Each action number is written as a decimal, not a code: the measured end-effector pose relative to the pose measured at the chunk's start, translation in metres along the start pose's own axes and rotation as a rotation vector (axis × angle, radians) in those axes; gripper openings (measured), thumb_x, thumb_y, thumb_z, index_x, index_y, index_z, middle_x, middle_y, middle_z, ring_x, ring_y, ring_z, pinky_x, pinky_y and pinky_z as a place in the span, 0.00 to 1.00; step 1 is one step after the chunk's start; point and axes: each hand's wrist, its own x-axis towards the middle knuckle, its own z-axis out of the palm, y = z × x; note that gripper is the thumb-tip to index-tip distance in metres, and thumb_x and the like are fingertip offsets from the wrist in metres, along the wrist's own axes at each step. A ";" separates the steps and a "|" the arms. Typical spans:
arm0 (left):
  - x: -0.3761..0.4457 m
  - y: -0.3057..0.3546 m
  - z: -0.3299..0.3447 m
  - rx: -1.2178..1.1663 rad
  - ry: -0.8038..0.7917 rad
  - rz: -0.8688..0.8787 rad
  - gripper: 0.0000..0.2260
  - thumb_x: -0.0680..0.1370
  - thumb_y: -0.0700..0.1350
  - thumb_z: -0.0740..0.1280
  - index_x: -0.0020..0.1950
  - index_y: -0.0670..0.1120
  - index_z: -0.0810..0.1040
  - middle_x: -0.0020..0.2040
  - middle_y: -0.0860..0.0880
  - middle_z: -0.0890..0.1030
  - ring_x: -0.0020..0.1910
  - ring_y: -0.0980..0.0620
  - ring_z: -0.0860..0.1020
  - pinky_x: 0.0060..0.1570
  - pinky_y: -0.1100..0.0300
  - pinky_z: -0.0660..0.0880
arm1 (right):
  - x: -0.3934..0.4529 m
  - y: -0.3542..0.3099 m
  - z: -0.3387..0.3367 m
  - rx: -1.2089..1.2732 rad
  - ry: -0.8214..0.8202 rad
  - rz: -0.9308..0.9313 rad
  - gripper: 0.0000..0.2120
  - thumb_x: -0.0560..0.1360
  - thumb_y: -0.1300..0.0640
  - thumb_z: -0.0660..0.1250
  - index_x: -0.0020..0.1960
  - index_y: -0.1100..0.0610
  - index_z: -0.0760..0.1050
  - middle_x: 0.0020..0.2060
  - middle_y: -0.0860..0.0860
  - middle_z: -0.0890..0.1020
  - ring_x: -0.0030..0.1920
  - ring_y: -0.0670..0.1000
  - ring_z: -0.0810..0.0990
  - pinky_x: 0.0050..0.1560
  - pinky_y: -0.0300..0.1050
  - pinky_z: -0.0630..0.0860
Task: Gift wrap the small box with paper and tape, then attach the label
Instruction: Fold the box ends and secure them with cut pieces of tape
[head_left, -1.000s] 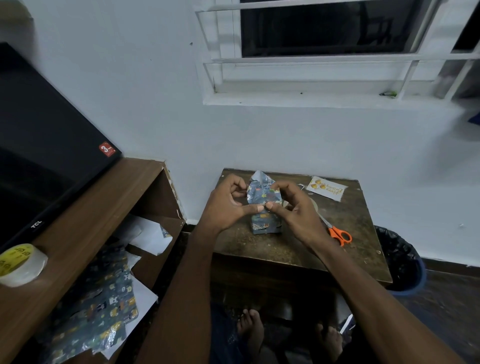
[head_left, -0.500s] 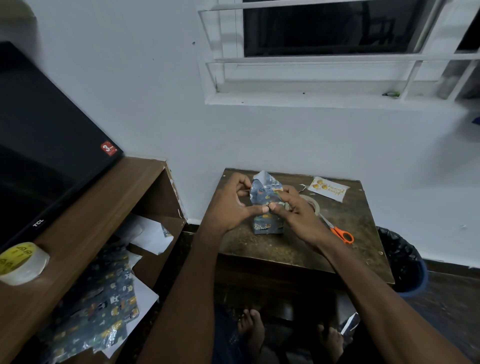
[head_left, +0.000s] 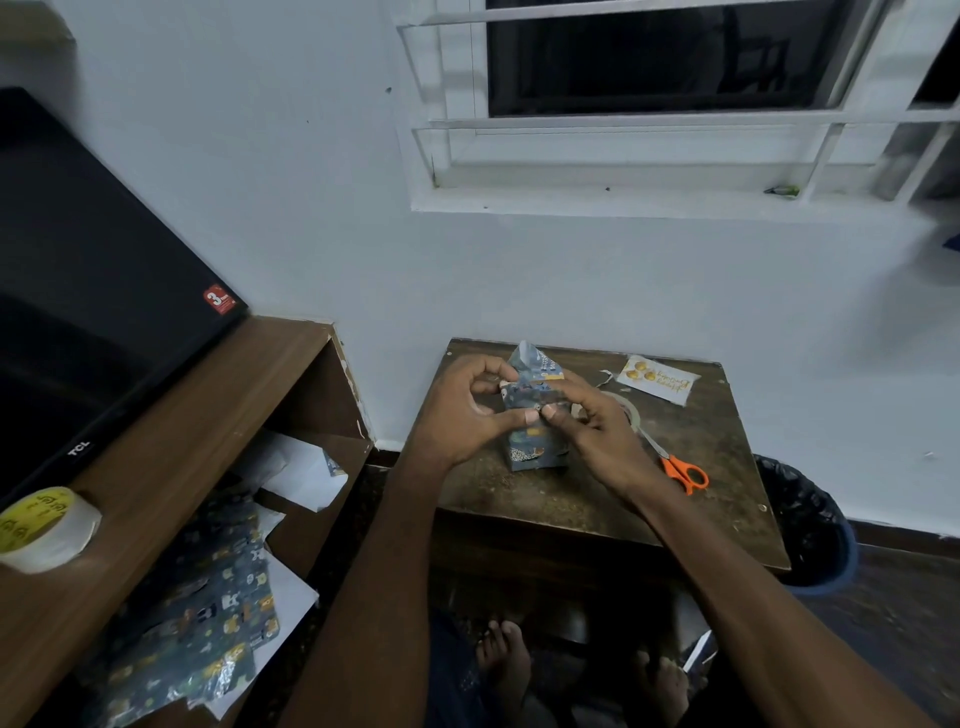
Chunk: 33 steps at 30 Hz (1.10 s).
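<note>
A small box in dark blue patterned wrapping paper (head_left: 532, 447) stands upright on the small wooden table (head_left: 571, 499). A loose paper flap sticks up at its top. My left hand (head_left: 467, 410) and my right hand (head_left: 592, 421) hold the box from either side, fingers curled on the paper near the top, thumbs meeting in front. A white label with yellow motifs (head_left: 658, 378) lies at the table's back right. A clear tape roll (head_left: 623, 410) lies just behind my right hand, partly hidden.
Orange-handled scissors (head_left: 680, 467) lie right of my right hand. A wooden shelf unit (head_left: 171, 467) at left carries a dark TV (head_left: 88, 291), another tape roll (head_left: 44, 530) and spare patterned paper (head_left: 197, 623). A black-lined bin (head_left: 805, 525) stands right of the table.
Both hands have shifted slightly on the top of the box, and the thumbs have come together over the folded paper. The box has stayed in place.
</note>
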 end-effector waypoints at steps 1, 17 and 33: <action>-0.001 0.001 0.000 0.000 0.006 0.002 0.21 0.66 0.52 0.85 0.55 0.57 0.81 0.63 0.53 0.82 0.60 0.58 0.83 0.48 0.52 0.84 | 0.001 0.003 0.001 -0.057 0.022 -0.019 0.13 0.83 0.61 0.67 0.64 0.51 0.83 0.72 0.48 0.77 0.73 0.46 0.72 0.70 0.54 0.72; -0.001 0.004 0.000 -0.011 0.016 -0.016 0.27 0.63 0.51 0.87 0.55 0.56 0.77 0.57 0.55 0.83 0.55 0.54 0.83 0.51 0.50 0.83 | -0.004 -0.005 -0.003 -0.270 0.229 -0.137 0.35 0.74 0.61 0.78 0.77 0.48 0.72 0.55 0.45 0.81 0.58 0.46 0.80 0.60 0.39 0.76; 0.003 0.008 0.000 -0.173 0.066 0.007 0.07 0.81 0.38 0.72 0.56 0.47 0.87 0.56 0.44 0.84 0.56 0.53 0.84 0.58 0.62 0.79 | 0.000 -0.003 -0.008 -0.202 0.254 -0.116 0.06 0.75 0.56 0.78 0.49 0.51 0.83 0.49 0.43 0.85 0.52 0.48 0.83 0.55 0.52 0.80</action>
